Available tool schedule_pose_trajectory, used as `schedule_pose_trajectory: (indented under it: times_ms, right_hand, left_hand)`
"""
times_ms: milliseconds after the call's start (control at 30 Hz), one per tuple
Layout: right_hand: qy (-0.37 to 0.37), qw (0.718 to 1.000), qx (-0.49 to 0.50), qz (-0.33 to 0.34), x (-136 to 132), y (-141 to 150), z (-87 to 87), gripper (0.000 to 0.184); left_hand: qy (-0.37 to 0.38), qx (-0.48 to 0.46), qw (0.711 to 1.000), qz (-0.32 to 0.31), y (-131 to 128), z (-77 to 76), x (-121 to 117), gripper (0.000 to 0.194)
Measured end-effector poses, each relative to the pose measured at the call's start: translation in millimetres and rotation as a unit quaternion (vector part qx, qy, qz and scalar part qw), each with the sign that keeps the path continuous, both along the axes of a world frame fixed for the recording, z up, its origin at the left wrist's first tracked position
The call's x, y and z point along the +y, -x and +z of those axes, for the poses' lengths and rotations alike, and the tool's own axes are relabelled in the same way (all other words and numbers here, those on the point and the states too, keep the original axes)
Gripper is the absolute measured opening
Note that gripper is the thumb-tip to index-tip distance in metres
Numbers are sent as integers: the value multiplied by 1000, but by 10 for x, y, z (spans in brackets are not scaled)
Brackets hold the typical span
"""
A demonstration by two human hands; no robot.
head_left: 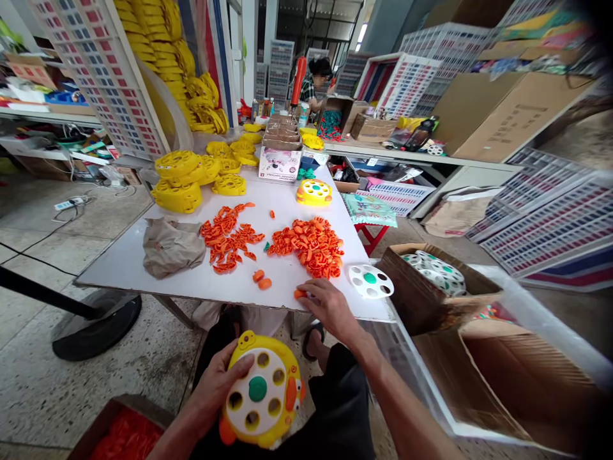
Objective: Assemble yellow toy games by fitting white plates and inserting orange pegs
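My left hand (215, 383) grips a round yellow toy (261, 393) over my lap; the toy has a white disc with holes, a green centre and an orange piece on its right side. My right hand (328, 306) rests at the near edge of the white table (143, 268), fingers pinched on a small orange plastic piece (299, 294). Just beyond it lies a heap of orange pieces (309, 246), with a second, looser scatter (230, 236) to the left. Two single orange pieces (261, 279) lie between. A white disc with a green centre (370, 281) sits at the table's right corner.
Yellow toy shells (184, 182) are stacked at the table's far left, a grey bag (170, 246) lies near them. An assembled toy (313, 191) and a printed box (280, 164) stand farther back. A carton of white discs (433, 275) stands at my right. A person works beyond.
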State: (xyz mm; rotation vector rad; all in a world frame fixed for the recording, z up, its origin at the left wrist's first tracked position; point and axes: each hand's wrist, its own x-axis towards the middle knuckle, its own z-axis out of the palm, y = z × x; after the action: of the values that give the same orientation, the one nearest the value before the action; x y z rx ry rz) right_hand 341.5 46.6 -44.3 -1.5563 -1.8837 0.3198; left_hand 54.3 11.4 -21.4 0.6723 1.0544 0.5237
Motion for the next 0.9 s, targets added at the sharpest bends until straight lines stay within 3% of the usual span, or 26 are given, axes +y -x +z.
schedule_pose_trajectory:
  times_ms: [133,300,467,600,700,900]
  right_hand:
    - [-29,999,-8,36,179,315,-3,17]
    - [-48,999,-4,6,405,521,-60,19]
    - [-53,995,-34,-73,556,205,54,21]
    - [-40,987,-75,-133,859,-85,240,36]
    - [-19,989,-90,-118,1117,-138,280,48]
    - [-6,995,-27,-93,1280,-136,162,35]
  left_hand:
    - [1,15,1000,4,-1,-18,16,59]
    - [5,-6,1000,17,10,-1,15,64]
    - [9,-15,1000,22,35,0,-2,59]
    - [-1,-30,999,12,44,-54,-18,53]
    - [-3,-31,999,19,62,-140,-26,56]
    - [-8,-49,999,12,108,-211,-26,48]
